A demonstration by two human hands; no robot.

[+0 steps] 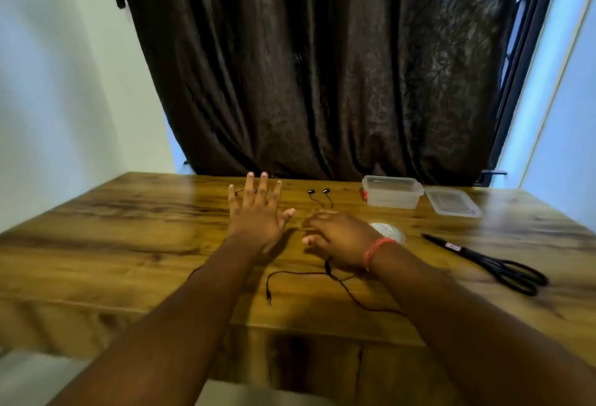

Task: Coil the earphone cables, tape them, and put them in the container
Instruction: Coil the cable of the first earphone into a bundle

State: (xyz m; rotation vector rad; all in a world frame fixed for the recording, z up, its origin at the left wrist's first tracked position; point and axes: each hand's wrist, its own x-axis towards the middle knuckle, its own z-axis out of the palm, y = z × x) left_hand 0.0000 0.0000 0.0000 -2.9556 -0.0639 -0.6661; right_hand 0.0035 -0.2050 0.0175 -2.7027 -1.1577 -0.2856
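Dark curtain (322, 67) hangs behind the wooden table (96, 244), pale walls either side, window frame at the right. We see both forearms reaching out over the table's middle.

Our left hand (256, 212) is spread flat, fingers straight and apart, palm down toward the far edge. Something thin and dark shows just beyond its fingertips, prob. more earphone, but we can't tell for sure. Our right hand (335, 238) sits just beside the left, fingers loosely bent and blurred; whether it's pinching any cable we can't tell. A red wristband (374, 252) circles the right wrist.

The earphone cable (322, 276) lies uncoiled on the table: two earbuds (317, 192) near the far edge, between left hand and container, w/ thin leads running back toward the right hand. From under the right hand the cable loops toward the near edge, its plug (269, 300) lying free between the forearms; another strand runs off under the right forearm.

The clear plastic container (392, 193) sits open at the far right corner, its lid (451, 201) flat just beside it on the right. A white tape roll (390, 231) is partly hidden behind the right wrist. Black scissors (496, 265) lie near the right edge, blades pointing toward the tape roll.
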